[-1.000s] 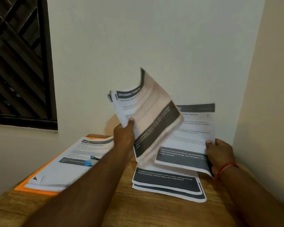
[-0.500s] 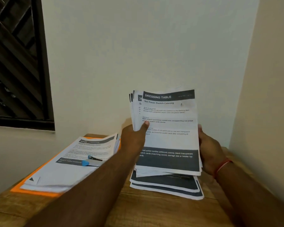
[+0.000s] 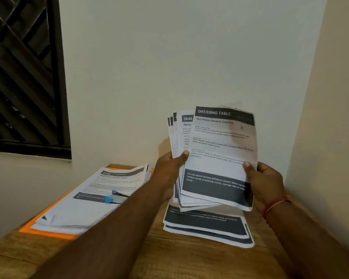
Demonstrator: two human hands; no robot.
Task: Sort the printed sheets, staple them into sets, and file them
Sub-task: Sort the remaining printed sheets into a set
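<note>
A fanned bundle of printed sheets (image 3: 220, 156) is held upright between the two hands, raised off the wooden surface (image 3: 169, 258). The left hand (image 3: 169, 168) is clamped on the bundle's left edge, with the thumb pressed on the front and the fingers hidden behind the paper. The right hand (image 3: 266, 182) is clamped on the right edge of the front sheet, with the thumb laid across the print and the fingers curled behind. The front sheet is headed "DRESSING TABLE", with "Nail Polish Swatch Coloring" beneath it, and a dark band is printed near its bottom. The edges of several more sheets are fanned out to the left behind it, and "3646" can be read on the nearest of them.

A red thread (image 3: 275, 205) is worn on the right wrist.

Directly below the hands, a small pile of sheets (image 3: 205, 226) lies flat on the surface, its dark printed bands turned toward the person. Well to the left of the left hand, a thicker stack of sheets (image 3: 85, 206) is laid on an orange folder (image 3: 47, 232), whose edge shows along the stack's left and near sides. A small blue-tipped tool (image 3: 110, 198) rests on top of that stack; its kind cannot be told. A dark window grille (image 3: 20, 77) is set in the wall far to the left, above the stack.
</note>
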